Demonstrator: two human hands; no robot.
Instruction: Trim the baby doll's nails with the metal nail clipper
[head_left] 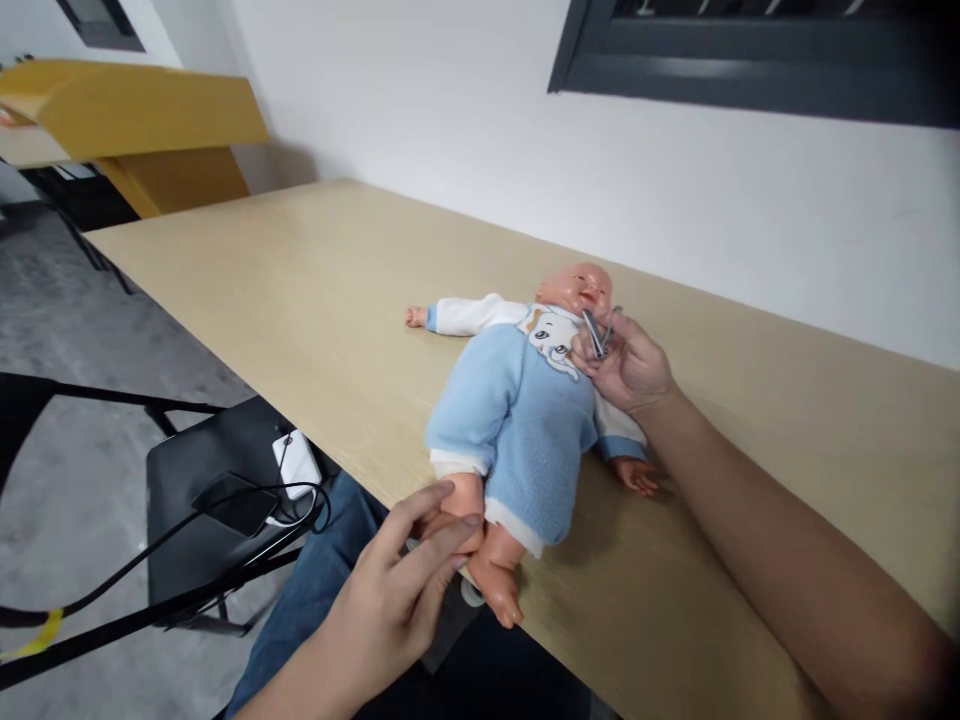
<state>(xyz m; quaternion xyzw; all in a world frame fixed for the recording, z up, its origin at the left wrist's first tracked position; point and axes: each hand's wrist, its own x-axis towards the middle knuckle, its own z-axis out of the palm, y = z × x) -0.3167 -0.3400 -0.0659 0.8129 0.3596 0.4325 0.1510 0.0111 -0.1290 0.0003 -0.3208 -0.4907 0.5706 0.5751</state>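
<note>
Doll (517, 420): on its back on the table (712, 430), head toward the wall (675, 170), arms spread, in a blue fleece suit with white sleeves and a cartoon animal on the chest.

Left hand (394, 590): at the doll's lower end, fingers (427, 530) closed around one bare doll leg (463, 500).

Right hand (622, 365): just beside the doll's chest, fingers (622, 335) closed in a pinch on metal nail clippers (596, 335).

Nail clippers: just below the doll's chin, upright over the chest; contact with the doll impossible to tell.

Table: pale wood, under the doll, edge just past the doll's feet.

Chair (202, 500): black, below the table edge, left of the doll, carrying a phone (236, 505), a white charger (296, 462) and a black cable (292, 490).

Yellow board (127, 130): far off, beyond and left of the doll.
</note>
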